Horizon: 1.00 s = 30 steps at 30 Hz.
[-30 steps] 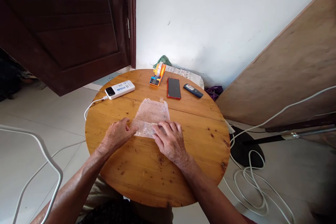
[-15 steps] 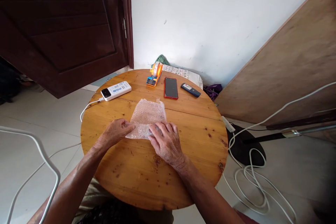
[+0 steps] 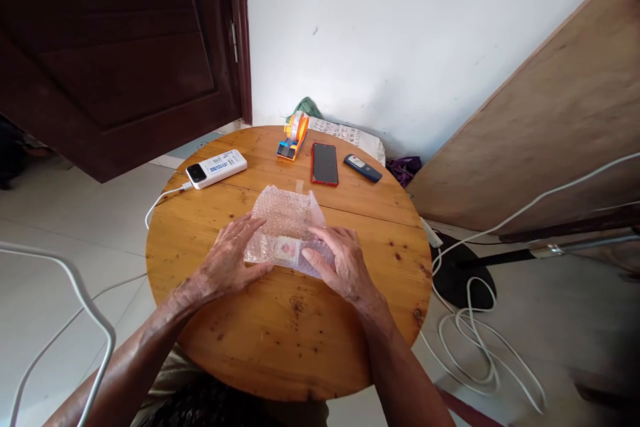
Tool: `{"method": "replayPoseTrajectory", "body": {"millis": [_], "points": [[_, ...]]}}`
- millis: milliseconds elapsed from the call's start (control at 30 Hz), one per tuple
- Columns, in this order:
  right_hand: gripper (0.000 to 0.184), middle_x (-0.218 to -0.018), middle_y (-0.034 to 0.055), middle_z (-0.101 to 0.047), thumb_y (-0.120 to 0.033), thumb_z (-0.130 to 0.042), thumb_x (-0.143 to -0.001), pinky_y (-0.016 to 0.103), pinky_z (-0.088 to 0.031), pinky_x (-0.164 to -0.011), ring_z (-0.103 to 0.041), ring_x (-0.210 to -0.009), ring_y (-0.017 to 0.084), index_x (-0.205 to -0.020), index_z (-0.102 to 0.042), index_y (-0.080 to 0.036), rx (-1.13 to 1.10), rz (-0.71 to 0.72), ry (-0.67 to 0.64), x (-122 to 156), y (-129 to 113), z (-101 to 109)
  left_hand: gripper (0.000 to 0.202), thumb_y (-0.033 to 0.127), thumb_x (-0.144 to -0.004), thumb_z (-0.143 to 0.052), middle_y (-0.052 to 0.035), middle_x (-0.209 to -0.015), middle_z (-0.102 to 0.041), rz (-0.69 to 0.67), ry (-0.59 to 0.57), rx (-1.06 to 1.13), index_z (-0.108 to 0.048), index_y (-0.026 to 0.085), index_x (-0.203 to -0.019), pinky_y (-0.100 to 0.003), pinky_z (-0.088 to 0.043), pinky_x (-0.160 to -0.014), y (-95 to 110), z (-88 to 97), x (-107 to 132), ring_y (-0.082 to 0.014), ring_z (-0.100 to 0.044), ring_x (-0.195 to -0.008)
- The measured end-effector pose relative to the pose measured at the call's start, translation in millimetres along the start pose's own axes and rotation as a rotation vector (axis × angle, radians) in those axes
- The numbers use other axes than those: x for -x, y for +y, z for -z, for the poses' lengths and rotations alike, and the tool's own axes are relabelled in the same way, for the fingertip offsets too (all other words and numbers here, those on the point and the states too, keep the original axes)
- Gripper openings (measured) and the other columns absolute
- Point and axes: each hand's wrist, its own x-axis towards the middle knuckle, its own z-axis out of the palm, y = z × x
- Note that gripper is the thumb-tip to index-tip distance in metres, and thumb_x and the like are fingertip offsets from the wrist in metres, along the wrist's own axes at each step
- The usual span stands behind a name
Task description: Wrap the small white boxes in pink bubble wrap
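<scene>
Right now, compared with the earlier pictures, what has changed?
The right hand has shifted rightward along the bubble wrap, and a printed patch now shows; the left hand has spread its thumb and fingers apart. The tape dispenser, phone, power bank and blue device stayed put.

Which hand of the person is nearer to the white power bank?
Left. The left hand is below the power bank in the picture, at the left end of the bubble wrap; the right hand is farther right, at the wrap's right end.
</scene>
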Motion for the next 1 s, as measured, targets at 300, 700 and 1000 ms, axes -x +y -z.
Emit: {"method": "replayPoseTrajectory", "body": {"millis": [300, 700, 1000], "points": [[0.043, -0.074, 0.0014, -0.072, -0.033, -0.033, -0.105, 0.032, -0.043, -0.069, -0.063, -0.067, 0.018, -0.081, -0.067, -0.022, 0.001, -0.062, -0.339, 3, -25, 28, 0.04, 0.05, -0.079, -0.073, -0.0014, -0.076, -0.069, -0.085, -0.232, -0.035, -0.071, 0.022, -0.107, -0.044, -0.045, -0.094, 25, 28.1, 15, -0.0211, -0.064, -0.079], [0.045, -0.12, 0.0087, -0.07, -0.022, -0.068, -0.085, 0.032, -0.045, -0.071, -0.069, -0.092, 0.024, -0.128, -0.054, -0.02, 0.223, -0.072, -0.382, -8, -26, -5, 0.022, 0.008, -0.077, -0.06, -0.012, -0.124, -0.06, -0.22, -0.289, -0.244, -0.064, 0.019, -0.097, -0.045, -0.042, -0.101, 36, -11.2, 43, -0.0294, -0.051, -0.12], [0.041, -0.11, 0.006, -0.074, -0.019, -0.068, -0.083, 0.03, -0.044, -0.068, -0.07, -0.086, 0.021, -0.123, -0.058, -0.022, 0.218, -0.081, -0.321, -12, -16, -6, 0.014, 0.007, -0.079, -0.055, -0.0068, -0.095, -0.064, -0.213, -0.298, -0.261, -0.06, 0.019, -0.08, -0.043, -0.044, -0.089, 40, -14.2, 42, -0.0256, -0.056, -0.097]]}}
